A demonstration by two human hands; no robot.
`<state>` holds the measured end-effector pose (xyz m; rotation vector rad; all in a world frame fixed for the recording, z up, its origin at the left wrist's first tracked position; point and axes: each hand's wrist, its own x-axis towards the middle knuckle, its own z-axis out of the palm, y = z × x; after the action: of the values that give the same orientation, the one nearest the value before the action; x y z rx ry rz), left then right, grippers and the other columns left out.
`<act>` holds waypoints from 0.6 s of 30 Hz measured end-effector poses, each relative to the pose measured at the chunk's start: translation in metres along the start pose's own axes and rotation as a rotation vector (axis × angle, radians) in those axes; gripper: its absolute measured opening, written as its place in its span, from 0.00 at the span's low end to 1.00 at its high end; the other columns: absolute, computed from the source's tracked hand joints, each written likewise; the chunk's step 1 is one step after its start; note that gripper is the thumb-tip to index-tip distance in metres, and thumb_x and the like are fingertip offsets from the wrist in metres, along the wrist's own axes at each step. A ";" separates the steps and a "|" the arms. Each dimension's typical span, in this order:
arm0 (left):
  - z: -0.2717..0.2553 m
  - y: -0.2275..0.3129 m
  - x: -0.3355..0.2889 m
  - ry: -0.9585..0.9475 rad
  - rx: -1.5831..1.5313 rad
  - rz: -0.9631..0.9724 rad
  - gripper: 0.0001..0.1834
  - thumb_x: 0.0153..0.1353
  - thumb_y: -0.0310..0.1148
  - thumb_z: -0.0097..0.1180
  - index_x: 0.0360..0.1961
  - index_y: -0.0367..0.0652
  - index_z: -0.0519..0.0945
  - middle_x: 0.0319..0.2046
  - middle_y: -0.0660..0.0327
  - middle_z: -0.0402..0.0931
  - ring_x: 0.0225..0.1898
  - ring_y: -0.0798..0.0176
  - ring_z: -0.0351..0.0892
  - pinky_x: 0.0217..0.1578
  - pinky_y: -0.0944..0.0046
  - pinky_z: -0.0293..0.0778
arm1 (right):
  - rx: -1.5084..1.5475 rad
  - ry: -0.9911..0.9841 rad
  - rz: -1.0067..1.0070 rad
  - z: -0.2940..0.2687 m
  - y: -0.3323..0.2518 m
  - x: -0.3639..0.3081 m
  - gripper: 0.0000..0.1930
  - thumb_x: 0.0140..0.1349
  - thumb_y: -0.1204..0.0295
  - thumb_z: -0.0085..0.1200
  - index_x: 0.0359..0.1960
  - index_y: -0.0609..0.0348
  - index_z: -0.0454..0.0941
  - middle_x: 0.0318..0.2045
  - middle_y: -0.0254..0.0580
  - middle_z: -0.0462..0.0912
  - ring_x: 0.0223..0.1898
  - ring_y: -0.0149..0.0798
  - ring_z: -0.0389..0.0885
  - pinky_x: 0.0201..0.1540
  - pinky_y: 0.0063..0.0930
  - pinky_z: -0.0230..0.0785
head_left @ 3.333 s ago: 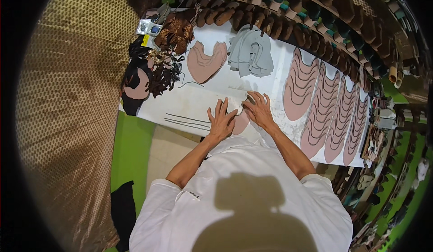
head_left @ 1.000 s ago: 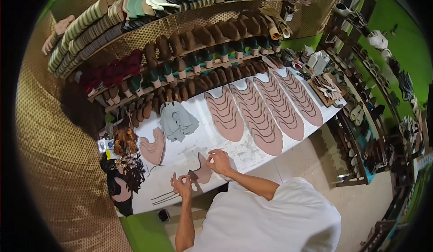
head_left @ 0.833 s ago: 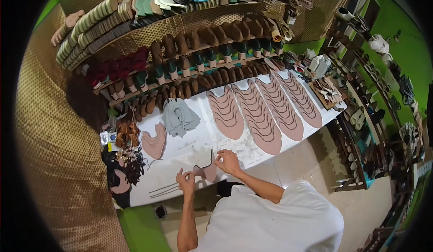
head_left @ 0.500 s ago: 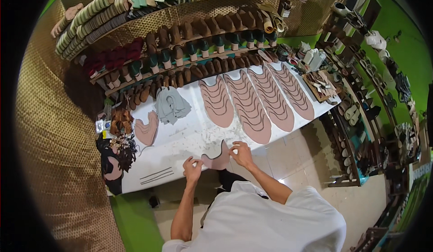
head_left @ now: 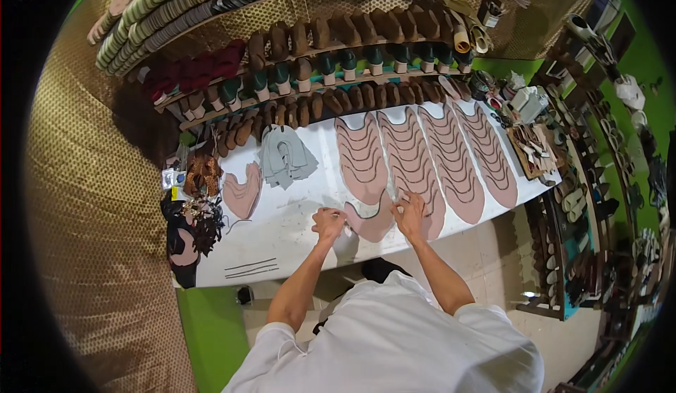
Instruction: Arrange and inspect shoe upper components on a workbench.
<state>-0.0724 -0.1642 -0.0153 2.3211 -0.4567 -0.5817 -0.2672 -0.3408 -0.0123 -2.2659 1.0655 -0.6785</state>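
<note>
Between my two hands is a pink U-shaped shoe-upper piece with a dark line along its inner curve. My left hand pinches its left tip, and my right hand pinches the right tip. The piece hangs low over the near side of the white table, just below the leftmost row of overlapping pink pieces. It partly overlaps that row in the view. Further right lie more such rows, each piece with a dark curved edge.
Left of the rows are a stack of grey cut pieces and a small pink stack. Thin dark strips lie at the near left. Shelves of shoe lasts stand behind; a shoe rack is at right.
Both hands have moved forward over the table with the pink piece, toward the leftmost row. The view has shifted, so the table sits further right.
</note>
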 end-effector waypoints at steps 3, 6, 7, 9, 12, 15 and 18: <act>0.009 0.020 0.024 -0.007 0.084 -0.030 0.16 0.52 0.47 0.66 0.38 0.52 0.92 0.57 0.55 0.76 0.64 0.41 0.65 0.58 0.34 0.61 | -0.014 -0.001 -0.015 0.009 0.009 0.029 0.11 0.58 0.62 0.67 0.34 0.56 0.91 0.65 0.51 0.75 0.71 0.59 0.61 0.73 0.58 0.47; 0.016 0.034 0.046 0.006 0.087 -0.065 0.18 0.54 0.46 0.65 0.42 0.50 0.91 0.57 0.55 0.77 0.63 0.41 0.66 0.58 0.34 0.62 | -0.019 -0.022 -0.014 0.018 0.015 0.055 0.12 0.58 0.61 0.66 0.34 0.56 0.91 0.66 0.52 0.75 0.72 0.59 0.60 0.73 0.58 0.45; 0.019 0.039 0.054 0.013 0.093 -0.078 0.18 0.56 0.45 0.64 0.43 0.47 0.90 0.57 0.54 0.77 0.63 0.42 0.66 0.57 0.34 0.63 | -0.026 -0.013 -0.028 0.020 0.019 0.062 0.12 0.58 0.61 0.66 0.33 0.56 0.91 0.66 0.51 0.75 0.72 0.58 0.60 0.73 0.58 0.44; 0.020 0.046 0.066 0.017 0.098 -0.105 0.18 0.56 0.45 0.63 0.43 0.46 0.90 0.57 0.54 0.77 0.63 0.42 0.66 0.57 0.34 0.63 | -0.039 -0.056 0.005 0.023 0.020 0.072 0.12 0.58 0.60 0.66 0.33 0.56 0.91 0.66 0.52 0.75 0.72 0.59 0.60 0.73 0.59 0.43; 0.019 0.050 0.077 0.018 0.098 -0.145 0.19 0.58 0.46 0.62 0.42 0.44 0.90 0.58 0.54 0.77 0.64 0.43 0.66 0.57 0.34 0.63 | -0.051 -0.103 0.035 0.028 0.014 0.084 0.11 0.58 0.62 0.66 0.33 0.55 0.91 0.66 0.49 0.75 0.72 0.59 0.59 0.74 0.62 0.41; 0.023 0.054 0.088 0.024 0.118 -0.167 0.20 0.59 0.47 0.61 0.42 0.44 0.90 0.59 0.54 0.76 0.64 0.43 0.66 0.59 0.33 0.62 | -0.014 -0.094 0.038 0.034 0.019 0.094 0.10 0.59 0.63 0.65 0.33 0.55 0.91 0.67 0.49 0.74 0.73 0.60 0.58 0.74 0.64 0.39; 0.029 0.056 0.096 0.044 0.124 -0.189 0.20 0.59 0.48 0.61 0.43 0.45 0.90 0.60 0.55 0.76 0.65 0.44 0.65 0.60 0.33 0.61 | 0.029 -0.090 0.045 0.040 0.029 0.100 0.11 0.60 0.62 0.65 0.33 0.56 0.91 0.68 0.51 0.74 0.74 0.62 0.56 0.74 0.67 0.37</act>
<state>-0.0158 -0.2639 -0.0223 2.5083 -0.2605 -0.6054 -0.2013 -0.4262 -0.0389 -2.2193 1.0541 -0.5643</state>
